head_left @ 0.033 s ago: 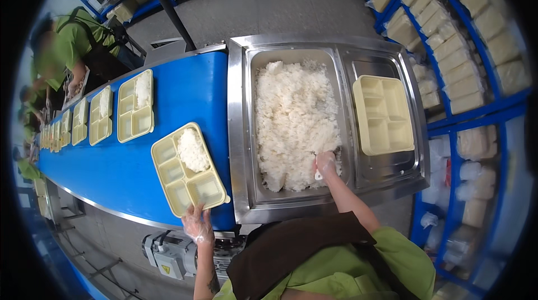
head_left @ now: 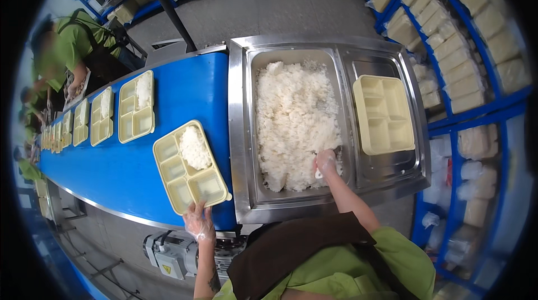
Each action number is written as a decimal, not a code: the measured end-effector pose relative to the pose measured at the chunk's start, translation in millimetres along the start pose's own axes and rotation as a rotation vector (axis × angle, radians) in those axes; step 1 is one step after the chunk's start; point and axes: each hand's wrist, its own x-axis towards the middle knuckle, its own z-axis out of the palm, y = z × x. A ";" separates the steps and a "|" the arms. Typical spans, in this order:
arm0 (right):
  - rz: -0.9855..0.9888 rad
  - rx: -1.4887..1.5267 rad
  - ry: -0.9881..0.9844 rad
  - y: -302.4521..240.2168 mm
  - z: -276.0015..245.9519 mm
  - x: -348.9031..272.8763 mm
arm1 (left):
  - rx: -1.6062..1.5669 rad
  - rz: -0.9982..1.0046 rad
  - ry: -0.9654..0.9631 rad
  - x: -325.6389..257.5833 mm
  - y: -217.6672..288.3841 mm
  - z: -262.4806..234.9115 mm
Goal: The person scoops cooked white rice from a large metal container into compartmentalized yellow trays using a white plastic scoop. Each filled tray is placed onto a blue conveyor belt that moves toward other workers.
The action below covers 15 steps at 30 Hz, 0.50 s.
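Observation:
My left hand (head_left: 199,222), in a clear glove, grips the near edge of a pale yellow compartment tray (head_left: 174,170). The tray sits at an angle on the blue conveyor belt (head_left: 134,171). White rice (head_left: 194,148) fills its far right compartment; the others hold nothing. My right hand (head_left: 327,163), also gloved, is closed round a white utensil (head_left: 319,174) at the near right of a steel pan (head_left: 343,126). Only the end of its handle shows; the rest is hidden by my hand and the heaped cooked rice (head_left: 297,115).
To the right of the pan, more compartment trays (head_left: 386,115) stand stacked on a steel lid. Several rice-bearing trays (head_left: 136,106) line the belt toward co-workers (head_left: 78,47) at the left. Blue shelves (head_left: 448,123) of wrapped containers rise at right; a motor (head_left: 171,255) sits below the belt.

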 end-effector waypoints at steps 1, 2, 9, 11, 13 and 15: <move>-0.147 -0.452 -0.033 5.5 0.9 20.6 | 0.006 0.020 0.008 7.7 3.9 2.3; -0.288 -0.901 -0.056 15.4 -2.7 52.7 | 0.009 0.050 0.014 17.8 11.0 6.3; -0.331 -0.803 0.192 -93.3 38.9 31.4 | 0.011 0.119 0.082 92.8 26.3 26.8; -0.349 -0.860 0.075 -107.6 51.9 12.4 | 0.005 0.126 0.076 119.9 28.4 34.3; -0.462 -0.921 -0.082 -94.6 58.7 -2.0 | -0.008 0.111 0.045 145.6 32.9 38.8; -0.801 -0.964 -0.082 -39.6 63.9 -3.3 | -0.022 0.101 0.017 171.1 46.4 37.4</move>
